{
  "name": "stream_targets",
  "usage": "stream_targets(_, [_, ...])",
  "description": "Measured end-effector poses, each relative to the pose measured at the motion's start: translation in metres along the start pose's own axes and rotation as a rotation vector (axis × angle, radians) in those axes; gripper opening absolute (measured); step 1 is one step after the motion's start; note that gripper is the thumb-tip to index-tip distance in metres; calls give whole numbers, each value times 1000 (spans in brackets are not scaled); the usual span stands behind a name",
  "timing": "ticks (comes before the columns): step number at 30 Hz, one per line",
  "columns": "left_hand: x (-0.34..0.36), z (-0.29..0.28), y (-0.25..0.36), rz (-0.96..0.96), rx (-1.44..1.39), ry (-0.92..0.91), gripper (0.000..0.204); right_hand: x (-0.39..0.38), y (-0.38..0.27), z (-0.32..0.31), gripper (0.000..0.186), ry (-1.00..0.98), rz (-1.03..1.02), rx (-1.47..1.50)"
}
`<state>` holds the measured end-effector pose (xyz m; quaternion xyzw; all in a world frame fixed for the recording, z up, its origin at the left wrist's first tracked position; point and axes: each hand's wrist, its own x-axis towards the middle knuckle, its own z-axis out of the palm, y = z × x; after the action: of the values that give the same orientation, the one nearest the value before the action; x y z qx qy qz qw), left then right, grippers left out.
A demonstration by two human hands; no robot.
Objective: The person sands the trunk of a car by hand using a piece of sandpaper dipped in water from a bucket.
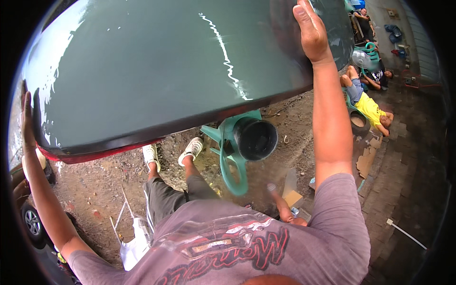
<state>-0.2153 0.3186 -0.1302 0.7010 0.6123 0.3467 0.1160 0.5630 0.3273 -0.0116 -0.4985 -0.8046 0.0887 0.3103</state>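
Note:
A large, glossy grey-green car body panel (152, 71) with a dark near edge and red along its underside fills the upper view. It is raised above the ground between my spread arms. At its far left side is my left hand (27, 116), with fingers stretched along the rim and the palm against it. My right hand (313, 35) is on the panel toward its right end, thumb showing; its other fingers are partly cut off by the picture's top. A pale jagged streak of reflected light runs down the shiny surface.
Beneath the near edge, a green plastic chair (232, 175) carries a black bucket (256, 139). A white folding frame (135, 242) stands lower left, near a car wheel (32, 222). Several people recline at the right, one in a yellow shirt (369, 108). Cardboard (366, 159) lies nearby.

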Motion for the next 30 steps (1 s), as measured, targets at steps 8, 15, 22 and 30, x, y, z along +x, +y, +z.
stream_targets(8, [8,4,-3,-90,-204,-21,71,-55,-34,-16,78,407,75,1022])
stream_targets(15, [18,10,0,-109,-115,-57,82,-78,-189,53,75,382,43,1262])
stream_targets(22, [33,11,15,-78,-65,-81,87,41,-345,212,86,18,298,1485])
stream_targets(30, [30,10,27,-99,-53,-96,92,60,-327,235,88,42,358,1302])
